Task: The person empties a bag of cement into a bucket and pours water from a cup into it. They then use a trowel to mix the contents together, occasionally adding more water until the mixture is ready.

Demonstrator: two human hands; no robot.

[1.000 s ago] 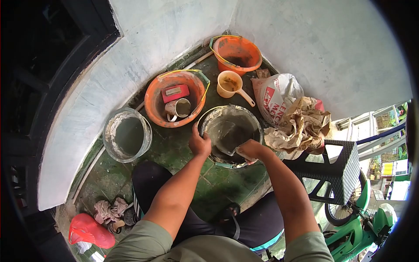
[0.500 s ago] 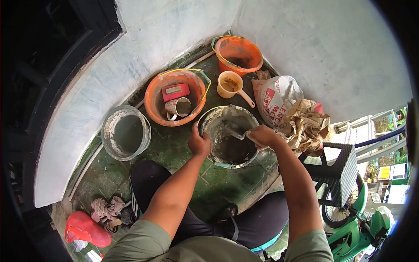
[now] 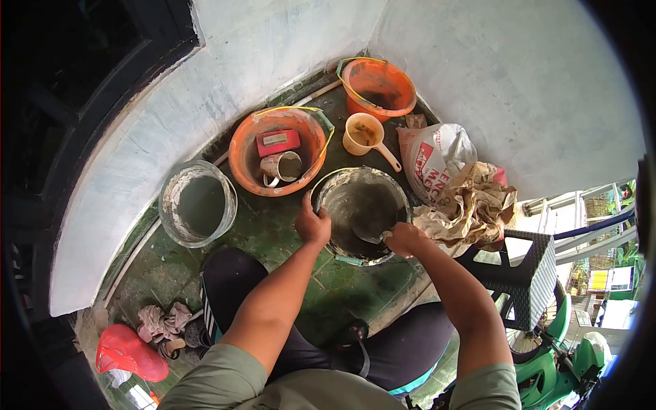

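A bucket (image 3: 331, 244) with a yellow handle and a caked rim stands on the green floor in front of me, holding grey wet mix (image 3: 369, 208). My left hand (image 3: 313, 222) grips its left rim. At the right side of the same bucket, my right hand (image 3: 404, 240) is closed on a trowel (image 3: 371, 237), whose blade touches the mix. Behind to the left is an orange bucket (image 3: 240, 154) containing a red box (image 3: 278, 141) and a dirty white mug (image 3: 281, 167).
A clear bucket (image 3: 233, 215) of grey water stands left. Behind are another orange bucket (image 3: 403, 82), a dipper (image 3: 363, 131), a sack (image 3: 427, 160) and crumpled brown paper (image 3: 478, 205). A black stool (image 3: 533, 280) and green motorcycle (image 3: 547, 376) are at right.
My right hand has moved down and slightly left, bringing the trowel blade lower in the bucket, near its right front side. My left hand stays on the rim.
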